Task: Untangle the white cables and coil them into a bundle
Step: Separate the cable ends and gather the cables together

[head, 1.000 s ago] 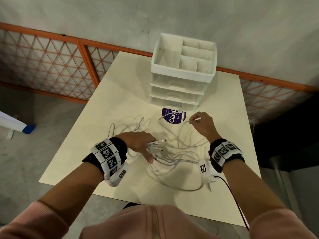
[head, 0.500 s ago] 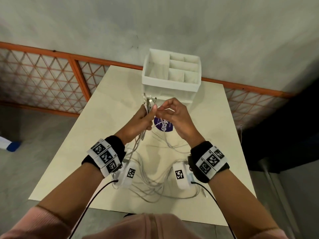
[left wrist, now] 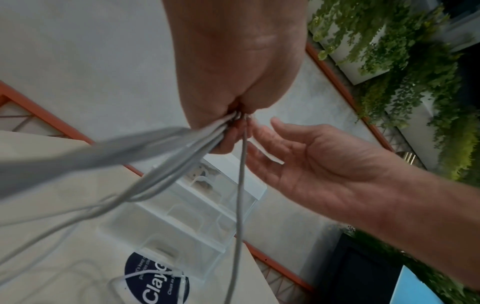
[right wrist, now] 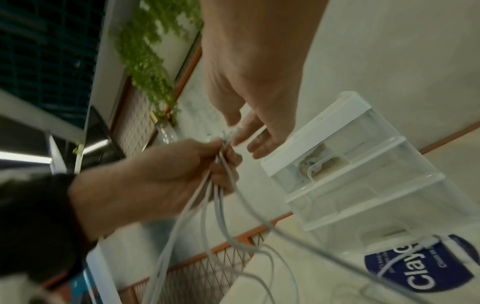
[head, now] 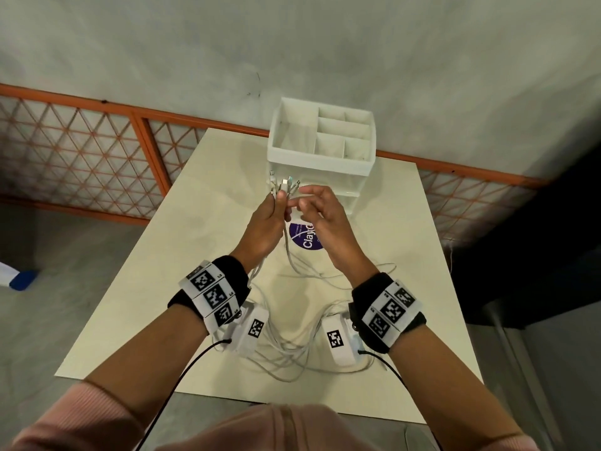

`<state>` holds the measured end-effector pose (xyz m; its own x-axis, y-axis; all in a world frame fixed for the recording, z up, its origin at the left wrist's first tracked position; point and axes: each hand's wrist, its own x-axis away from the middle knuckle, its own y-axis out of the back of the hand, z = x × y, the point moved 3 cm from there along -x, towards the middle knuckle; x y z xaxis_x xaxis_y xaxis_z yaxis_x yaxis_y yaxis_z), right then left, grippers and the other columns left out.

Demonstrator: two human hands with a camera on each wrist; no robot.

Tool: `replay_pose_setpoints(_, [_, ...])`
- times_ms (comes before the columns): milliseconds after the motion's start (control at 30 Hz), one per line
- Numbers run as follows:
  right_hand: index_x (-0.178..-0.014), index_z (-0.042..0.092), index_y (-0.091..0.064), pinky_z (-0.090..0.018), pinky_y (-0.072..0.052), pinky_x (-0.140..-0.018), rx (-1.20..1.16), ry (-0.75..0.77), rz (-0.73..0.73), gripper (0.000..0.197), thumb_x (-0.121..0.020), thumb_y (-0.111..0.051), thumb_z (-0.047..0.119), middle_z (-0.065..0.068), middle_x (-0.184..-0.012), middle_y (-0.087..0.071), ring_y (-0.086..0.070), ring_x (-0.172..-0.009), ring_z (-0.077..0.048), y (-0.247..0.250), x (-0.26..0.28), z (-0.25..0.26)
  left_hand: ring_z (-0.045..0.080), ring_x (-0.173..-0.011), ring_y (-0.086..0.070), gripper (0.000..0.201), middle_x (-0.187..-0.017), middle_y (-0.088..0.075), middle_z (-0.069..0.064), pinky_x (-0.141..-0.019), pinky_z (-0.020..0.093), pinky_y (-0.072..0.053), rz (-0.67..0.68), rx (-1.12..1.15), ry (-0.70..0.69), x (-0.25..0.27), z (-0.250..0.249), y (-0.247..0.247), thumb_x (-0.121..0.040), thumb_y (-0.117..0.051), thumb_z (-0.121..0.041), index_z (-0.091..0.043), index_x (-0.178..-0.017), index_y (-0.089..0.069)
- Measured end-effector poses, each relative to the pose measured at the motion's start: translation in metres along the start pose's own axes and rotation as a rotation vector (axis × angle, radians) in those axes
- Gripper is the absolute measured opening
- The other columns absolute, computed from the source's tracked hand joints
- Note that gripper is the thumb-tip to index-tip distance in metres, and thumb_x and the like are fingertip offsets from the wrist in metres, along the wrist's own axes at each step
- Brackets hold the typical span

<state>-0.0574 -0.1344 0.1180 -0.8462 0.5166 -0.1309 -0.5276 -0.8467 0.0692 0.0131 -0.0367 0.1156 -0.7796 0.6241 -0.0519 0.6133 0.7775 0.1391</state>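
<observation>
Several white cables (head: 292, 353) lie in a loose tangle on the cream table (head: 156, 288) under my wrists. My left hand (head: 276, 206) is raised above the table and grips a bunch of their ends in its fist, with the plugs (head: 284, 185) sticking up above it. The strands (left wrist: 182, 148) hang down from the fist (right wrist: 182, 168) to the table. My right hand (head: 309, 203) is close beside it, with nearly straight fingers (left wrist: 262, 144) whose tips touch the plug ends (right wrist: 228, 133). It grips nothing that I can make out.
A white organiser (head: 320, 157) with clear drawers stands at the table's far edge, just behind my hands. A round purple sticker (head: 304, 237) lies on the table before it. An orange lattice railing (head: 81, 151) runs behind the table.
My left hand lifted the gathered cable ends off the table. The right hand brought its plug up to them, and its pinch has given way to nearly straight fingers.
</observation>
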Motion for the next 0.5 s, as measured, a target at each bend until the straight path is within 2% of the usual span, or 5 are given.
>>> replay_pose_setpoints(100, [-0.114, 0.014, -0.033, -0.028, -0.056, -0.075, -0.029, -0.15, 0.023, 0.028, -0.1, -0.033, 0.038, -0.012, -0.112, -0.054, -0.064, -0.098, -0.025, -0.01, 0.008, -0.01, 0.007, -0.061, -0.045, 0.037, -0.075, -0.05, -0.002, -0.065, 0.025, -0.039, -0.032, 0.038, -0.028, -0.003, -0.007, 0.001, -0.101, -0.026, -0.039, -0.018, -0.076, -0.045])
replay_pose_setpoints(167, [-0.106, 0.009, -0.043, -0.03, -0.054, -0.069, 0.04, -0.276, 0.231, 0.049, -0.098, -0.019, 0.051, -0.01, -0.086, -0.06, -0.065, -0.072, -0.019, -0.012, 0.017, -0.027, 0.007, -0.067, -0.048, 0.036, -0.073, -0.05, -0.002, -0.069, 0.024, -0.042, -0.064, 0.082, -0.06, -0.005, -0.016, 0.006, -0.101, -0.025, -0.038, -0.02, -0.077, -0.045])
replay_pose_setpoints(267, [-0.065, 0.012, -0.057, -0.024, -0.046, -0.065, 0.435, -0.363, 0.498, 0.074, -0.094, -0.01, 0.061, -0.003, -0.047, -0.051, -0.049, -0.043, -0.01, 0.011, 0.03, -0.058, 0.007, -0.05, -0.04, 0.037, -0.06, -0.037, -0.004, -0.051, 0.02, -0.042, -0.11, 0.254, -0.09, -0.009, -0.03, 0.027, -0.101, -0.023, -0.038, -0.019, -0.072, -0.037])
replay_pose_setpoints(400, [-0.046, 0.019, -0.037, -0.024, -0.035, -0.062, 0.755, -0.5, 0.348, 0.064, -0.093, -0.026, 0.061, 0.009, -0.036, -0.039, -0.037, -0.037, -0.005, 0.093, 0.037, -0.091, 0.004, -0.04, -0.022, 0.039, -0.049, -0.03, -0.01, -0.037, 0.018, -0.022, -0.246, 0.211, -0.172, -0.015, -0.038, 0.07, -0.101, -0.023, -0.04, -0.024, -0.067, -0.033])
replay_pose_setpoints(500, [-0.048, 0.016, -0.034, -0.029, -0.032, -0.057, 0.921, -0.519, 0.166, 0.058, -0.094, -0.043, 0.051, 0.003, -0.047, -0.04, -0.044, -0.053, -0.018, 0.156, 0.039, -0.095, 0.007, -0.044, -0.02, 0.035, -0.056, -0.027, -0.002, -0.039, 0.023, -0.018, -0.321, 0.095, -0.212, -0.016, -0.033, 0.087, -0.101, -0.026, -0.037, -0.026, -0.069, -0.032])
